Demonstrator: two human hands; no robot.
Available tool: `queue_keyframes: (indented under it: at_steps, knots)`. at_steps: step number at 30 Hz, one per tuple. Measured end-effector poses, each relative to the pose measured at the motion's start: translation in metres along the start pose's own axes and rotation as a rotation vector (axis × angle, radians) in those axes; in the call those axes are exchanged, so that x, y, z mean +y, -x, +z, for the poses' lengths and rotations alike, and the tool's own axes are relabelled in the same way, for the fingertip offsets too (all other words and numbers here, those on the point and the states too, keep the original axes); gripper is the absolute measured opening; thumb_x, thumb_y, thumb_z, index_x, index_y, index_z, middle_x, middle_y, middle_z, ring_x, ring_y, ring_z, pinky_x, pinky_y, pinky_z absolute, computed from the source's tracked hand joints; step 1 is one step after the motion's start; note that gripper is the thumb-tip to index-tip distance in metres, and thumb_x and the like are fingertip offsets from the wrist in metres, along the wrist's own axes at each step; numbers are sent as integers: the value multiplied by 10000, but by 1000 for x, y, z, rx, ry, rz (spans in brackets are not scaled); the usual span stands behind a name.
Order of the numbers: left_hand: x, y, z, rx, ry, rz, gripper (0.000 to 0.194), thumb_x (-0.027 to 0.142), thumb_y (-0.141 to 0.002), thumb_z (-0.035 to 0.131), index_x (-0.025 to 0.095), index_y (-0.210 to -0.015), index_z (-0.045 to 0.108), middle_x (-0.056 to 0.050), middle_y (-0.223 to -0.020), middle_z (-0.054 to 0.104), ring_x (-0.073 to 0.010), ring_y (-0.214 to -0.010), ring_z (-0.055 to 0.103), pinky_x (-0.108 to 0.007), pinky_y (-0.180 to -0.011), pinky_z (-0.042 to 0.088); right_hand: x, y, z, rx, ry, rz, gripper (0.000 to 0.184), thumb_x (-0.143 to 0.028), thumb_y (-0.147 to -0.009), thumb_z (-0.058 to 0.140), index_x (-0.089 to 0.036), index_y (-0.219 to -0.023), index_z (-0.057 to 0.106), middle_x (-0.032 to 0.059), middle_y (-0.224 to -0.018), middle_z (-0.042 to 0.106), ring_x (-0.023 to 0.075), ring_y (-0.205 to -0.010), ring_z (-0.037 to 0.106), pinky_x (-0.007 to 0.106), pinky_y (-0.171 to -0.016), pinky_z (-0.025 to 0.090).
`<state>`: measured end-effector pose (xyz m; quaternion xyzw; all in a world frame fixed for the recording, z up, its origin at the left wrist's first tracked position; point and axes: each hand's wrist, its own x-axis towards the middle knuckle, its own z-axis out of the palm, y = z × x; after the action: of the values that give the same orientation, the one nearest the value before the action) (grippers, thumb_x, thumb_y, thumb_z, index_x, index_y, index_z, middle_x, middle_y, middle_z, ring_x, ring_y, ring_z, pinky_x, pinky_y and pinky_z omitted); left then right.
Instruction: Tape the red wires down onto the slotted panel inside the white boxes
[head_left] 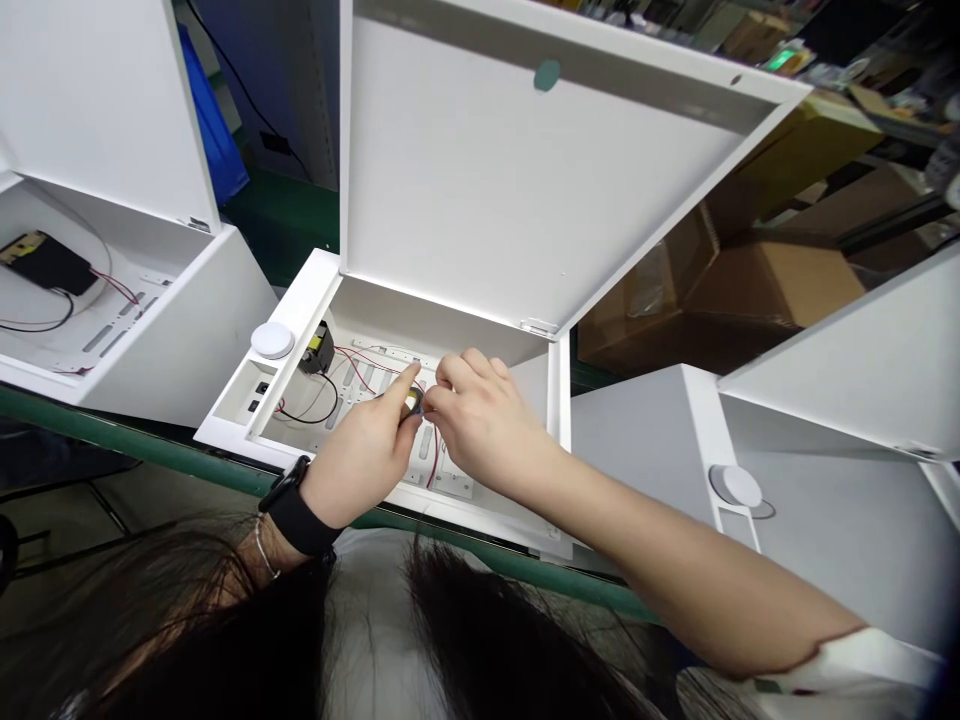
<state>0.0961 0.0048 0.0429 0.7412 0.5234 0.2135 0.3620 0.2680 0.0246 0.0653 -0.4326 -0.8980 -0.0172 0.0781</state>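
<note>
Inside an open white metal enclosure (pixel 300 385), my left hand (pixel 360 450) and my right hand (pixel 480 410) meet over a slotted white mounting plate (pixel 424 445). Their fingertips pinch a small round component (pixel 414 401), mostly hidden, with a yellowish and metallic look. Red wires (pixel 367 365) and a black wire (pixel 311 410) run across the plate. A black-and-yellow block (pixel 318 348), possibly a transformer, stands to the left of my hands. The enclosure's white hinged lid (pixel 525 170) stands raised behind them.
A white round disc (pixel 271 340) sits on the enclosure's rim. Similar open white enclosures stand at left (pixel 165 320) and right (pixel 645 440). The bench's green edge (pixel 187 460) runs below. Cardboard boxes (pixel 772 285) lie beyond. Hair (pixel 480 640) hangs across the lower view.
</note>
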Motion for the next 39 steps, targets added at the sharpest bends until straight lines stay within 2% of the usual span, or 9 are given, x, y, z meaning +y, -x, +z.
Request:
queue_keyframes:
  at_steps: [2,4,6,11,17,24,31,36,39]
  knots:
    - [0,0,0,23,91,-29,390,194,-927,448,178,-1313,497,-22,-863,669,-165,-772,600,-303,-724,426,2,1,-1,28,-53,-5,187,-189,-925,542,-164,-860,715,110,-928,600,227,-902,423,348,-735,267]
    - [0,1,0,51,143,-66,244,201,-911,479,194,-1139,568,-2,-859,674,-145,-760,605,-287,-721,432,4,3,-2,41,-109,-18,193,-180,-924,543,-170,-874,730,99,-881,625,219,-886,437,346,-736,275]
    - [0,1,0,92,161,-83,154,214,-903,503,198,-1040,572,10,-844,671,-137,-754,611,-279,-707,433,5,3,-3,51,-144,-29,201,-162,-923,539,-172,-900,739,86,-809,635,206,-845,446,341,-727,277]
    - [0,-1,0,153,154,-15,56,216,-907,500,190,-916,548,17,-831,654,-129,-762,609,-273,-699,428,2,4,-5,80,-96,-66,217,-132,-907,538,-164,-1000,732,75,-738,624,196,-794,429,338,-697,255]
    - [1,-3,2,165,111,10,55,188,-904,477,189,-895,532,22,-769,610,-125,-686,557,-272,-645,388,-4,0,-6,85,59,-110,198,-133,-888,550,-163,-765,702,80,-684,574,207,-806,394,358,-700,221]
    - [2,-7,-7,212,81,47,45,194,-908,484,177,-885,518,4,-776,603,-137,-716,551,-272,-667,384,-8,-7,-8,204,70,-75,216,-140,-906,505,-170,-833,706,121,-994,615,264,-1014,406,392,-792,254]
    - [3,-9,-15,238,62,87,100,220,-933,465,170,-891,541,-21,-772,615,-151,-712,574,-269,-650,389,-6,-17,-11,148,7,-84,267,-106,-935,446,-143,-970,708,93,-732,583,217,-801,402,371,-711,263]
    - [8,-15,-14,238,12,65,60,172,-897,482,164,-874,537,-37,-782,630,-175,-733,592,-294,-675,403,-6,-25,-13,99,49,-116,277,-71,-909,452,-137,-789,693,99,-678,547,220,-781,395,367,-688,269]
    - [7,-18,-15,255,11,87,51,156,-872,495,159,-885,545,-54,-811,646,-190,-774,611,-302,-709,428,-9,-28,-18,74,28,-112,279,-60,-900,442,-136,-790,687,105,-708,558,223,-788,403,365,-685,288]
